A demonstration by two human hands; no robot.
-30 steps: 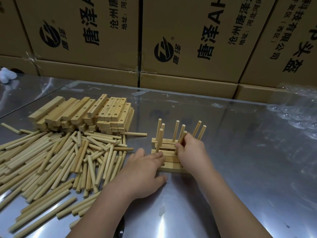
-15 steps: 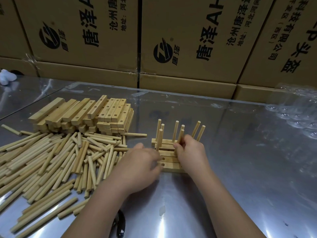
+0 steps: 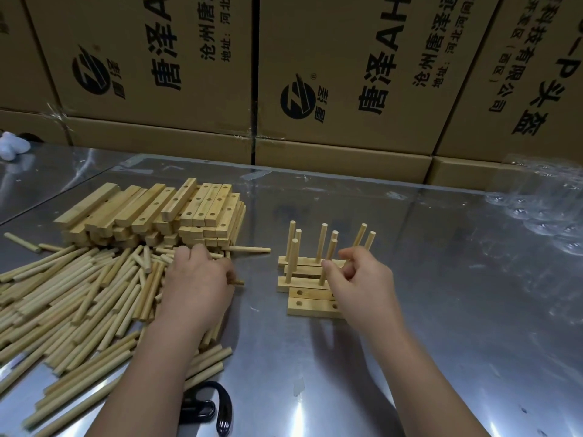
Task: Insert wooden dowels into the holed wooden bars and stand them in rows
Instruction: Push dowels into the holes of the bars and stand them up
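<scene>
Several holed wooden bars [image 3: 310, 305] lie side by side on the metal table [image 3: 441, 310]. The back bars carry upright dowels [image 3: 321, 244]; the two front bars show empty holes. My right hand [image 3: 362, 282] hovers over the right end of these bars with its fingers loosely curled. Its thumb tip lies against one standing dowel. My left hand [image 3: 195, 279] is on the loose dowel pile [image 3: 79, 294] and grips a dowel [image 3: 238, 282] whose end sticks out by its fingers. A stack of spare holed bars [image 3: 151, 212] sits behind the pile.
Printed cardboard boxes [image 3: 347, 74] wall off the back of the table. Clear plastic wrap [image 3: 542, 216] lies at the far right, a white object [image 3: 9, 146] at the far left. A black clip [image 3: 217, 408] lies near my left forearm.
My left hand left the bars and moved left onto the dowel pile, taking hold of a dowel. My right hand let go of the dowel it was pushing in and eased back.
</scene>
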